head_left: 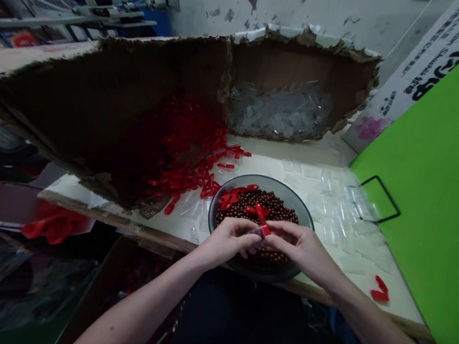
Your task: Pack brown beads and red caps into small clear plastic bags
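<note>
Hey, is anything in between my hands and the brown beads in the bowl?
Only partly. Loose red pieces cover some brown beads on the bowl's left side and just beyond your fingers. Nothing visible separates your right hand from the beads beside it.

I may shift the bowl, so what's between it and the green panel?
Clear plastic pieces and a red plastic piece on the table, as the head view shows.

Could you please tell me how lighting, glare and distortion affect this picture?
Head view: dim light, with deep shadow inside the left cardboard bin; head view: small glints on the clear pieces; head view: wide-angle stretching towards the edges.
</note>
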{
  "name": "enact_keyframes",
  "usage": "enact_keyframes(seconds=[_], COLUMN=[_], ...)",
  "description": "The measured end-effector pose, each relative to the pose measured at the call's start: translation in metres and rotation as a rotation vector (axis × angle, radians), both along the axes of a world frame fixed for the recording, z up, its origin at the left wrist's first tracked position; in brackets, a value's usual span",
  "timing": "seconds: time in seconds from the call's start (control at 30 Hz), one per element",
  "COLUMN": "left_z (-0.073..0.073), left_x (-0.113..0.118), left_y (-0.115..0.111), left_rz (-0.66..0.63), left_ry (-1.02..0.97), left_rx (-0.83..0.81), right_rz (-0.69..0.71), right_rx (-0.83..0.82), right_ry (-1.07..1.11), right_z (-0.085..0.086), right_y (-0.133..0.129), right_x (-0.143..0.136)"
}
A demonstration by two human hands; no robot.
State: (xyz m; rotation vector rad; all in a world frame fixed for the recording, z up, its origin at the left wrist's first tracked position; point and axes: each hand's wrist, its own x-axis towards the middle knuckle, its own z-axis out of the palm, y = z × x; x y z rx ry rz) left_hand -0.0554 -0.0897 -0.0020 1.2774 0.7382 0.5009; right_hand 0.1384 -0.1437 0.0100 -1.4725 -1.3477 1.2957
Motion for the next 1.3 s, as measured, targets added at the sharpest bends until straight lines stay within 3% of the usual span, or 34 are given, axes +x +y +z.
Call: enact_keyframes(seconds=[0.13,0.27,0.37,0.47,0.53,0.63,0.77,1.03,1.3], left_z=[-0.001,-0.004,-0.008,-0.01,-0.011,-0.012,-0.009,-0.004,0.001], left_x=[0.006,0.012,0.013,0.013,0.016,0.025,0.036,0.039,0.039], left_y=[0.006,0.005,0.005,0.007,0.007,0.005,-0.001,-0.013,-0.018], left_rz=[0.01,-0.046,-0.02,0.059,0.056,0.006,0.026,0.307,0.214], left_ry=[-0.101,-0.14,-0.125,-0.124,-0.124,-0.125,-0.103,0.097,0.14], left_rx=[-0.218,-0.32,-0.338,-0.35,-0.343,-0.309,-0.216,0.245,0.315], right_rz=[-0.001,-0.021,-0.085,-0.174,-0.145,-0.119,-0.188,-0.206,-0.233], right_rx=[-0.02,-0.044,0.002,0.024,-0.009,0.014,0.08,0.137,0.198], right_ry=[0.009,0.343,0.5,0.488,0.423,0.286,0.229,0.208,0.22], right_z=[0.009,0.007,0.007,0.007,0.006,0.001,-0.008,-0.013,-0.003], right_y=[0.031,0.059,0.065,0.06,0.056,0.056,0.061,0.053,0.04], right_x=[0.009,0.002,0.0,0.004,0.004,-0.004,-0.018,-0.028,-0.037])
